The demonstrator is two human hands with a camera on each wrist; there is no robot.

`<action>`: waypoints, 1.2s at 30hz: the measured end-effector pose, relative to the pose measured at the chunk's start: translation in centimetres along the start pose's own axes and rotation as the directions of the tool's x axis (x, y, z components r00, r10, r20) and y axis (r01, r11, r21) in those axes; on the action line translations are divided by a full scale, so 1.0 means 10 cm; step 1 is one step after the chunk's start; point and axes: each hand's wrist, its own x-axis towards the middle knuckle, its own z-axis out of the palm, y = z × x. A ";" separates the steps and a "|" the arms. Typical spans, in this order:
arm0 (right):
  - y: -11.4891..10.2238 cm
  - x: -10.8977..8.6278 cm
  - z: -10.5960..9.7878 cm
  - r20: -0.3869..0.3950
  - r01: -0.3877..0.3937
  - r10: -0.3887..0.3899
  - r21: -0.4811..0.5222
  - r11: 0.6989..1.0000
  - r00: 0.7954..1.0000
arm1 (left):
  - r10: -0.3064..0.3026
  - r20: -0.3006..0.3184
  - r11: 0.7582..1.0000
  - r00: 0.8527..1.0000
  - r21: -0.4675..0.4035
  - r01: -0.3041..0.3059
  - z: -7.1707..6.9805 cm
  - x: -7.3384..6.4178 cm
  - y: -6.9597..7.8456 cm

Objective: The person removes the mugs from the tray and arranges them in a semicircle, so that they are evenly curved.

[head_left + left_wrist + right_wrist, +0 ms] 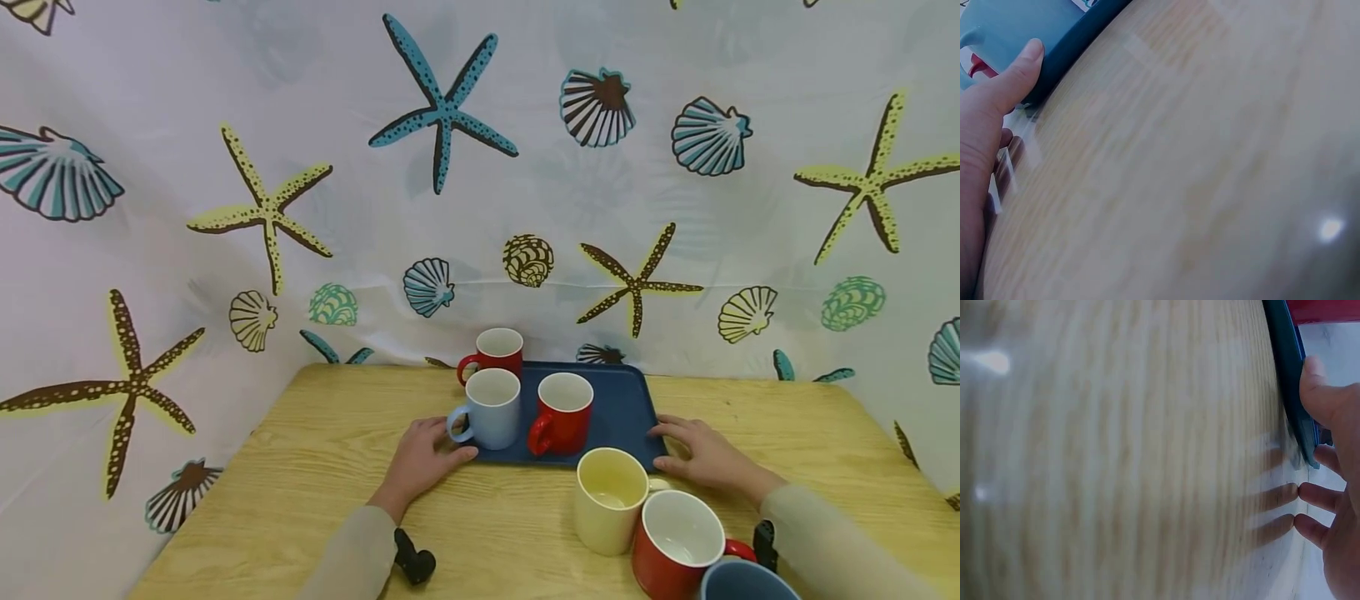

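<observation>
A dark blue tray (618, 408) lies on the wooden table, bearing a light blue mug (495, 412), a red mug (566, 421) and another red mug (501, 346) at its back left. My left hand (416, 467) holds the tray's front left corner, beside the light blue mug's handle. In the left wrist view its thumb (1025, 59) lies against the tray rim (1066, 62). My right hand (705, 454) holds the front right corner. The right wrist view has that thumb (1316, 394) at the rim (1288, 375), with lower fingertips touching the table.
Off the tray, at the front right, stand a cream mug (609, 508), a red mug (675, 550) and a blue mug (750, 583), close together beside my right forearm. A curtain (510, 192) printed with starfish and shells hangs behind the table (315, 467).
</observation>
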 end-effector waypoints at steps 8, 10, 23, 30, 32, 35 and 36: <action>0.02 0.00 0.05 -0.007 0.022 -0.023 -0.105 0.994 1.000 | -0.009 0.000 1.000 1.000 -0.009 0.009 -0.05 -0.03 0.04; 0.02 0.01 0.05 -0.003 0.023 -0.024 -0.121 0.992 1.000 | -0.009 -0.005 1.000 1.000 -0.014 0.009 -0.05 -0.03 0.05; -0.01 0.02 -0.01 0.022 0.035 -0.033 -0.134 0.990 0.999 | -0.010 -0.001 0.986 1.000 -0.166 0.010 -0.05 -0.01 0.07; -0.01 0.05 -0.01 0.059 0.019 -0.011 -0.127 0.992 0.998 | -0.065 0.031 0.957 0.997 -0.282 0.071 -0.14 0.00 0.10; -0.02 0.06 -0.02 0.067 0.019 -0.011 -0.126 0.992 0.998 | -0.085 0.046 0.960 0.995 -0.263 0.094 -0.16 0.01 0.11; -0.03 0.06 -0.03 0.073 0.023 -0.014 -0.123 0.992 0.997 | -0.094 0.071 0.952 0.993 -0.285 0.110 -0.22 0.03 0.15; -0.03 0.06 -0.03 0.076 0.025 -0.016 -0.123 0.992 0.997 | -0.101 0.083 0.946 0.991 -0.302 0.122 -0.24 0.04 0.16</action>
